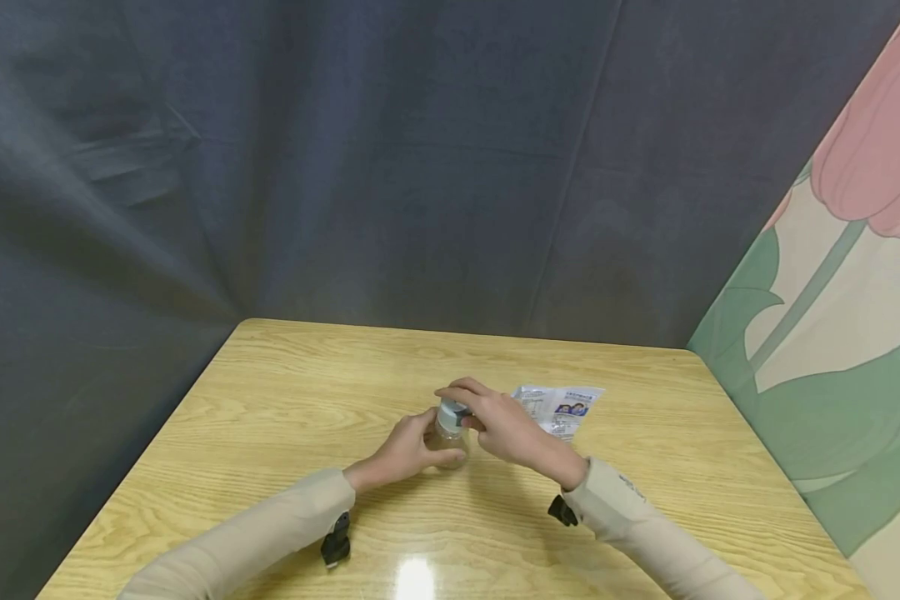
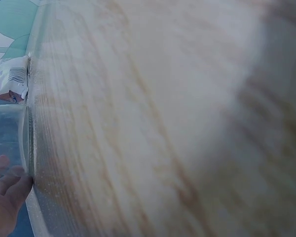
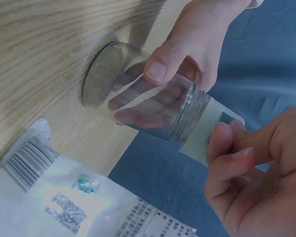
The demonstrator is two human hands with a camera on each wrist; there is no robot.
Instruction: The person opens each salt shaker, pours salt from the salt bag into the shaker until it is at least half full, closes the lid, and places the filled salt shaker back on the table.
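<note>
A clear glass jar (image 3: 101,74) stands upright on the table, topped by a pale whitish-green lid (image 3: 202,131) with a dark square patch. My left hand (image 1: 407,450) holds the jar's body, its thumb on the near side and its fingers showing through the glass from behind. At the top, my right hand (image 1: 506,425) grips the lid between thumb and fingers. In the right wrist view the lid sits at the jar's threaded neck; I cannot tell how tightly. The left wrist view catches only part of the jar and some fingers (image 2: 12,190) at its edge.
A white printed plastic packet (image 1: 566,408) with a barcode lies just beyond my right hand. The light wood table (image 1: 307,375) meets a dark curtain (image 1: 420,167) behind and at the left. A flower-painted wall (image 1: 855,358) borders the right side.
</note>
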